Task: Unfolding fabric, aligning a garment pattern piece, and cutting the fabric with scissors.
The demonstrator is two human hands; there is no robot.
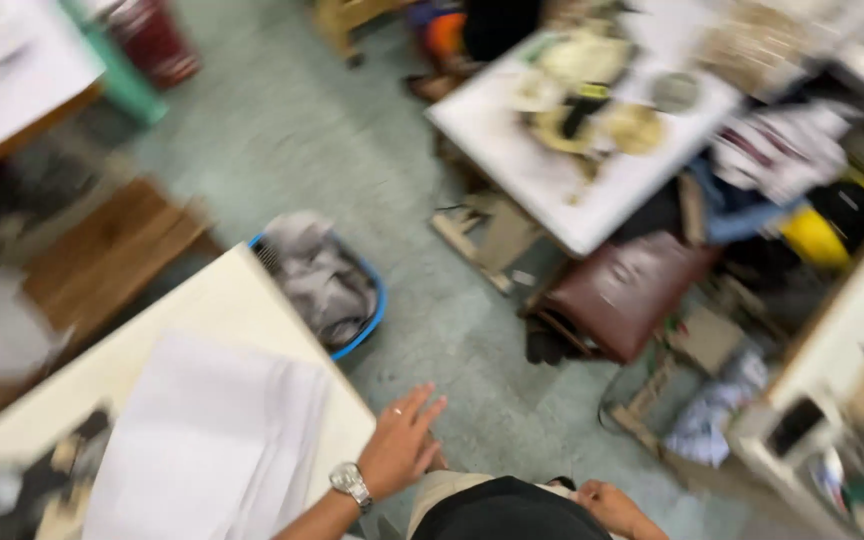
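We see left hand (402,443), low centre of frame, fingers spread, grasping nothing, at corner of cream table (222,300). White paper stack (207,440) lies just left of it. Right hand (610,505), bottom edge, partly hidden; we cannot tell its grip. Blue basket (370,310) of grey cloth sits beyond table corner.

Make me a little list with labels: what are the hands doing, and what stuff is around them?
left hand: left hand open, fingers spread, at the corner of the cream table, wearing a wristwatch
right hand: right hand low by the person's lap, holding nothing that shows
on the table: stack of white sheets
on the floor: blue basket of grey cloth
further off: brown stool
picture: blurry
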